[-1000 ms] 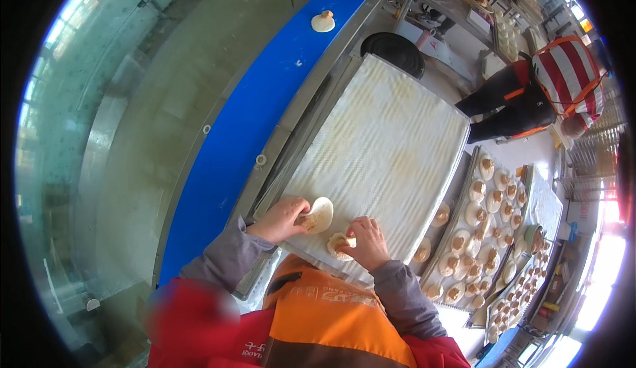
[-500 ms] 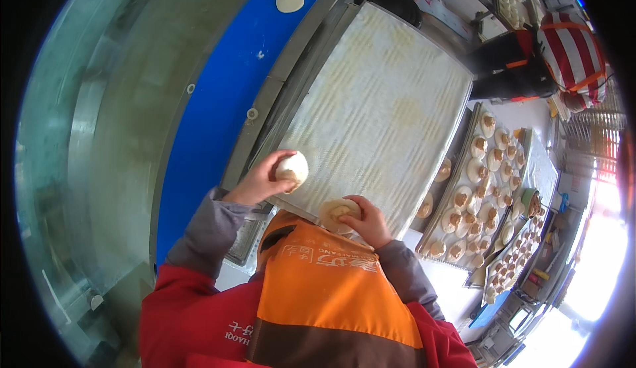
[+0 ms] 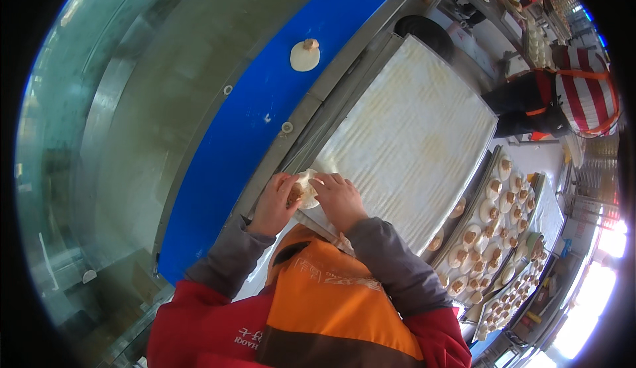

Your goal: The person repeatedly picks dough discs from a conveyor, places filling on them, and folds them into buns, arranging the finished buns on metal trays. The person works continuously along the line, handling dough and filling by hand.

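My two hands meet over the near left corner of a cloth-lined tray (image 3: 417,143). Between them is a thin white round of dough (image 3: 309,198) with brown filling showing on its left part. My left hand (image 3: 273,206) grips the dough's left side, its fingers curled around the edge near the filling. From the right, my right hand (image 3: 340,202) pinches the upper right edge with bent fingers. Part of the dough is hidden behind the fingers. On the blue belt (image 3: 222,149) farther up lies another pale dough round (image 3: 305,59), a lump of brown filling at its far edge.
A metal rail (image 3: 301,113) runs between belt and tray. To the right, trays hold many filled dough rounds (image 3: 490,212), with a green bowl (image 3: 534,243) among them. Beyond the tray stands a person in a striped top (image 3: 583,93). A round black object (image 3: 424,37) sits past the tray's far end.
My hands, earlier apart with a dough piece in each, have come together on one filled dough round. The right hand moved left and up. The whole view has shifted slightly.
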Motion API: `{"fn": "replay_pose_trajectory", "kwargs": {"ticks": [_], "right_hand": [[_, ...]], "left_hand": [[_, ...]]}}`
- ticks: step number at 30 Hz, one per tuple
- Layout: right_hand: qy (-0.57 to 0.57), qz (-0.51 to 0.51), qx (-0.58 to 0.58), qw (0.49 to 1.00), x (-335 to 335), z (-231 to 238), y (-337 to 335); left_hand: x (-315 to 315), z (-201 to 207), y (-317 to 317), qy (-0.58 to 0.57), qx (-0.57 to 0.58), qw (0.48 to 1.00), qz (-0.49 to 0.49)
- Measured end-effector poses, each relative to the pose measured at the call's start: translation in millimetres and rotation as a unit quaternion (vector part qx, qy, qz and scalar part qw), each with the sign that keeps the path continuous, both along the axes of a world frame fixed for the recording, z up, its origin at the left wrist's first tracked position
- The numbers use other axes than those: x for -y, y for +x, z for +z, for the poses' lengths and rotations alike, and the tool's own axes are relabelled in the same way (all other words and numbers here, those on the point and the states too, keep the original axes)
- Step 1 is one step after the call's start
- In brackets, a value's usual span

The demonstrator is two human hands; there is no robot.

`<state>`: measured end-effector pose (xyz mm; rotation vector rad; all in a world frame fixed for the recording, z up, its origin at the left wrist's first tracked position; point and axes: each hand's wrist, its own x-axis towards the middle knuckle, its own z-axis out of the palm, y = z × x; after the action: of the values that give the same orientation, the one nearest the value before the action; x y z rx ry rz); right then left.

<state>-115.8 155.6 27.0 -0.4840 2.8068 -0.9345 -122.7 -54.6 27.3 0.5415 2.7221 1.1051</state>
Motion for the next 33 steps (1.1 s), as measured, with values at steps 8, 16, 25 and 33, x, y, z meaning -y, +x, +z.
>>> {"fn": "replay_pose_trajectory", "kwargs": {"ticks": [8, 16, 25, 33], "right_hand": [[-0.048, -0.074, 0.130, 0.988, 14, -13, -24], [-0.151, -0.099, 0.096, 0.979, 22, -31, -18], [-0.614, -0.275, 0.381, 0.635, 7, -25, -18], [-0.540, -0.114, 0.299, 0.779, 60, -5, -38]], "left_hand": [[18, -12, 6, 0.033, 0.000, 0.998, 0.055], [42, -56, 2, 0.336, 0.330, 0.848, 0.245], [18, -9, 31, 0.479, 0.202, 0.809, 0.274], [12, 26, 46, 0.394, 0.009, 0.898, 0.198]]}}
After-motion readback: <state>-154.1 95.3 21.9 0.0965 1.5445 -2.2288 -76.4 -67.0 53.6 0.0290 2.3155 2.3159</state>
